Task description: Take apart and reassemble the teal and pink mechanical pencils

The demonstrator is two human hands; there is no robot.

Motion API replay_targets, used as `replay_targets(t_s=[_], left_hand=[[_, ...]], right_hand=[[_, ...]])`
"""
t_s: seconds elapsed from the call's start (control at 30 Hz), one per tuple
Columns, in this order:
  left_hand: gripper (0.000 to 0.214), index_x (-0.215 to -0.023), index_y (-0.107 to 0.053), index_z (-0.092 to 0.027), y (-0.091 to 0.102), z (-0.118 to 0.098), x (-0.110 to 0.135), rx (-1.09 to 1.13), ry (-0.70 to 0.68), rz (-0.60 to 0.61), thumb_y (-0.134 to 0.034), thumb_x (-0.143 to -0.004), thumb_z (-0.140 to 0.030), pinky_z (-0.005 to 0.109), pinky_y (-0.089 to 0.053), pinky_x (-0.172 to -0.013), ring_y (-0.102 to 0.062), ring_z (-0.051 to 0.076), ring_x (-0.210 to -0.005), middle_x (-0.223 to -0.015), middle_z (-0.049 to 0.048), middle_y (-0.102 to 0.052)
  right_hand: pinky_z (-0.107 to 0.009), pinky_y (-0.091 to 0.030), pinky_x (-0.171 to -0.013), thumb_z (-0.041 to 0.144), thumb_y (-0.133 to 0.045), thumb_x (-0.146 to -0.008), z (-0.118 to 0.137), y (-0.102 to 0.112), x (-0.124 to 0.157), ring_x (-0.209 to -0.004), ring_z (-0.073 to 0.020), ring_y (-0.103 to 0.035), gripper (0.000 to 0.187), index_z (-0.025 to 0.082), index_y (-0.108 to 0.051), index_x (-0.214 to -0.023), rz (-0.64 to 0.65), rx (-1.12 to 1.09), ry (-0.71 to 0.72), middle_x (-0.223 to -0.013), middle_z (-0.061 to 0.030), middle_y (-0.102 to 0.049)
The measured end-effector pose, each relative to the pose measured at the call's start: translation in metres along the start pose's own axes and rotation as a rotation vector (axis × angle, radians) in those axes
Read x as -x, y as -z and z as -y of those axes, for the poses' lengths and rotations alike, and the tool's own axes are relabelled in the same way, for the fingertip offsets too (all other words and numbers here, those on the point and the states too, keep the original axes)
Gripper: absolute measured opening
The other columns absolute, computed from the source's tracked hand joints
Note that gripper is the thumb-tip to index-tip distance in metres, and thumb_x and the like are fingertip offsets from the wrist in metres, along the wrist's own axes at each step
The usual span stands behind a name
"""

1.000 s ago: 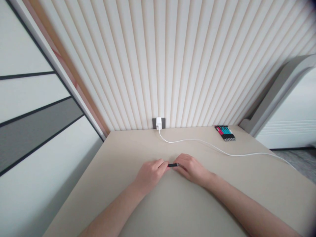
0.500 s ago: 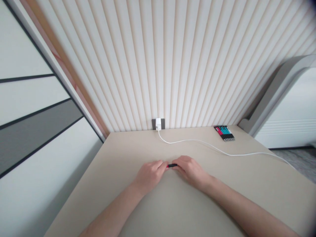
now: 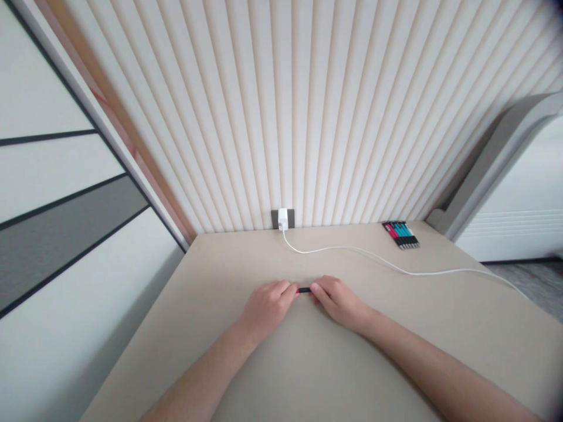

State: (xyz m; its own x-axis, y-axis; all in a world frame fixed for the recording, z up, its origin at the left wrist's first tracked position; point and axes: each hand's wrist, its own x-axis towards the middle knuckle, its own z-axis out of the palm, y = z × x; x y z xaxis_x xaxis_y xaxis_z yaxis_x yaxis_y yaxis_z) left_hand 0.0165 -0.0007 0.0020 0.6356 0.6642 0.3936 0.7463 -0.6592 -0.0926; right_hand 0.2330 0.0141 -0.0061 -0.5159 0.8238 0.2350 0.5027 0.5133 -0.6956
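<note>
Between my two hands, just above the beige tabletop [image 3: 281,363], a slim pen [image 3: 304,290] lies crosswise. Its middle shows black, with a bit of red at the left. My left hand [image 3: 269,308] is closed on the red end, thumb and fingers pinching it. At the black end, my right hand [image 3: 338,300] grips with the thumb on top and fingers curled. Both ends of the pen are hidden by my fingers.
A row of red, teal and black pens [image 3: 401,235] lies at the back right of the table. A white charger [image 3: 282,219] is plugged in at the ribbed wall [image 3: 281,105]; its white cable [image 3: 409,273] runs right. A white cabinet [image 3: 53,258] borders the left.
My right hand has shifted its grip on the black end, its thumb now lying over the pen. My left hand stays in nearly the same place.
</note>
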Motion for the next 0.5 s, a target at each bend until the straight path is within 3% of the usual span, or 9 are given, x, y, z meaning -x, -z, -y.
replay_targets(t_s=[0.07,0.1,0.17,0.3,0.37,0.43,0.5], left_hand=[[0.015,-0.097,-0.060,-0.019,0.0001,-0.0004,-0.0001,-0.002,-0.007,0.020,-0.045,-0.099,-0.022,0.027,-0.044,-0.060,-0.062,0.015,-0.070,-0.075,-0.0009,-0.060],[0.015,-0.097,-0.060,-0.019,0.0002,-0.0005,-0.0003,-0.004,-0.006,0.026,-0.045,-0.099,-0.021,0.027,-0.044,-0.060,-0.062,0.015,-0.070,-0.075,-0.0008,-0.061],[0.015,-0.097,-0.060,-0.019,0.0008,-0.0005,-0.0007,-0.004,0.001,0.023,-0.045,-0.099,-0.020,0.027,-0.044,-0.060,-0.062,0.015,-0.070,-0.075,-0.0004,-0.061],[0.016,-0.093,-0.061,-0.019,0.0018,-0.0009,-0.0016,0.018,-0.003,0.007,-0.045,-0.099,-0.020,0.026,-0.044,-0.061,-0.061,0.015,-0.070,-0.074,0.0000,-0.060],[0.016,-0.093,-0.061,-0.019,0.0015,-0.0011,-0.0016,0.021,0.001,0.006,-0.045,-0.099,-0.020,0.026,-0.044,-0.061,-0.061,0.016,-0.069,-0.073,0.0001,-0.060],[0.016,-0.093,-0.061,-0.019,0.0005,-0.0010,-0.0011,0.024,0.011,0.008,-0.046,-0.098,-0.019,0.026,-0.045,-0.061,-0.061,0.016,-0.070,-0.074,0.0002,-0.061],[0.015,-0.094,-0.061,-0.019,-0.0005,-0.0006,-0.0006,0.035,0.014,0.009,-0.046,-0.099,-0.021,0.027,-0.045,-0.063,-0.062,0.016,-0.071,-0.075,0.0004,-0.061]], right_hand=[[-0.029,-0.043,-0.070,0.030,-0.042,-0.098,-0.0003,-0.0018,-0.0001,-0.071,-0.0161,-0.056,0.024,0.020,-0.060,-0.086,-0.010,-0.013,-0.012,-0.076,-0.0020,-0.062],[-0.028,-0.044,-0.069,0.031,-0.048,-0.095,-0.0006,-0.0027,0.0000,-0.072,-0.0160,-0.056,0.016,0.020,-0.060,-0.094,-0.025,-0.034,-0.021,-0.081,-0.0021,-0.063],[-0.028,-0.044,-0.068,0.032,-0.057,-0.090,-0.0010,-0.0039,0.0002,-0.073,-0.0159,-0.057,0.024,0.021,-0.057,-0.111,-0.032,-0.073,-0.027,-0.088,-0.0024,-0.064],[-0.028,-0.043,-0.068,0.031,-0.044,-0.098,-0.0005,-0.0034,0.0005,-0.067,-0.0150,-0.056,0.022,0.021,-0.062,-0.093,-0.001,-0.048,-0.035,-0.075,-0.0007,-0.063],[-0.026,-0.042,-0.064,0.031,-0.051,-0.094,0.0002,-0.0025,0.0005,-0.067,-0.0147,-0.056,0.013,0.021,-0.060,-0.095,-0.016,-0.045,-0.050,-0.078,-0.0004,-0.063],[-0.026,-0.042,-0.063,0.032,-0.058,-0.090,0.0009,-0.0020,0.0005,-0.068,-0.0151,-0.056,0.018,0.021,-0.057,-0.104,-0.012,-0.044,-0.050,-0.082,-0.0006,-0.064],[-0.026,-0.042,-0.065,0.032,-0.051,-0.094,0.0013,-0.0021,0.0005,-0.067,-0.0152,-0.056,0.014,0.021,-0.060,-0.098,0.008,-0.025,-0.045,-0.077,-0.0003,-0.063]])
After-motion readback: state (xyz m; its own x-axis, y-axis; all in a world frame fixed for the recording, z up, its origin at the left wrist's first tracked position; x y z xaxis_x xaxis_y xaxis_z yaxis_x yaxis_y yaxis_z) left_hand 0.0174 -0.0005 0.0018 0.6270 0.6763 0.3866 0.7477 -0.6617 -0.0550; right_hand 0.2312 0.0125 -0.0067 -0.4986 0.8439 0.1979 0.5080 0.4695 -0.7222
